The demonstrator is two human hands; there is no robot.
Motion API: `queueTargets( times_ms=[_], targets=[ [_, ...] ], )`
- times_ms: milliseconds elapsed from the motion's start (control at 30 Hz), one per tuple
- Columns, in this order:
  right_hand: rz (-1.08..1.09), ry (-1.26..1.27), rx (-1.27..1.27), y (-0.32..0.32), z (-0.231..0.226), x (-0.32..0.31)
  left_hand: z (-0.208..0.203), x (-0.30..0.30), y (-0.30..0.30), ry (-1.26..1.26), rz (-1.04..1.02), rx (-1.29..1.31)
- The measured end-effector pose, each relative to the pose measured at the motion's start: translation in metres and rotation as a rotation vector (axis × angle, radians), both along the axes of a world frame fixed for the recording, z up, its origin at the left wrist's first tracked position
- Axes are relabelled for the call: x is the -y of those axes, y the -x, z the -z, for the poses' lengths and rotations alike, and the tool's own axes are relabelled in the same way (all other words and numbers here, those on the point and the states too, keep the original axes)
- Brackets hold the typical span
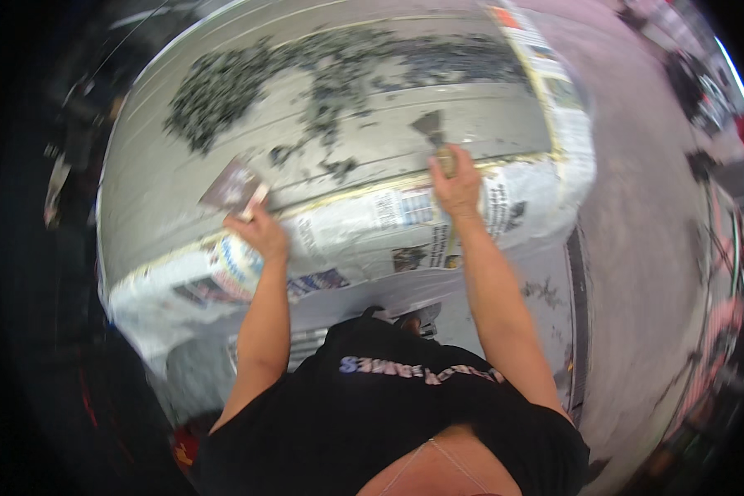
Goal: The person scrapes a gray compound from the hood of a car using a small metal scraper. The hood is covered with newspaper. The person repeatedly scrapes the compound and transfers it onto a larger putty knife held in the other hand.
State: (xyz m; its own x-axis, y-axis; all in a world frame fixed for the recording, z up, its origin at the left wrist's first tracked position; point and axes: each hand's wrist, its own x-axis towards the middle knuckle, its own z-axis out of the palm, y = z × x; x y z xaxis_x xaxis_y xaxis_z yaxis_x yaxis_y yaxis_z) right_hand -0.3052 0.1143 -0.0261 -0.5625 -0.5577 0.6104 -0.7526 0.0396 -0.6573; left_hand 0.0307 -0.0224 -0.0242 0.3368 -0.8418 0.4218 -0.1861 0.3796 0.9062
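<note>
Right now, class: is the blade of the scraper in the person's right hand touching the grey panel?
Touching. The head view shows the right hand holding the scraper with its blade laid flat against the grey panel, with no visible gap.

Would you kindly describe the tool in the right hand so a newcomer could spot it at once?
Start at the grey panel edged with newspaper. The right hand at its lower edge holds a narrow scraper. Unlike the left hand's wide brownish blade, it is small, dark and fan-shaped.
</note>
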Motion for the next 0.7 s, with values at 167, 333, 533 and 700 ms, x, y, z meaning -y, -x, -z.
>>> queueTargets(
  times_ms=[167, 333, 533, 700],
  targets=[
    [0.007, -0.044, 0.069, -0.005, -0.009, -0.006, -0.007, -0.004, -0.004, -0.055, 0.054, 0.111],
    [0.089, -0.071, 0.07, -0.006, -0.012, -0.006, -0.01, -0.01, -0.004, -0.066, 0.069, 0.162],
    [0.186, -0.056, 0.279, -0.009, -0.021, -0.001, -0.001, 0.012, -0.032, -0.181, 0.247, -0.057],
    [0.407, 0.227, 0.392, -0.007, -0.04, -0.033, -0.034, -0.011, -0.031, 0.016, 0.112, 0.224]
  ],
)
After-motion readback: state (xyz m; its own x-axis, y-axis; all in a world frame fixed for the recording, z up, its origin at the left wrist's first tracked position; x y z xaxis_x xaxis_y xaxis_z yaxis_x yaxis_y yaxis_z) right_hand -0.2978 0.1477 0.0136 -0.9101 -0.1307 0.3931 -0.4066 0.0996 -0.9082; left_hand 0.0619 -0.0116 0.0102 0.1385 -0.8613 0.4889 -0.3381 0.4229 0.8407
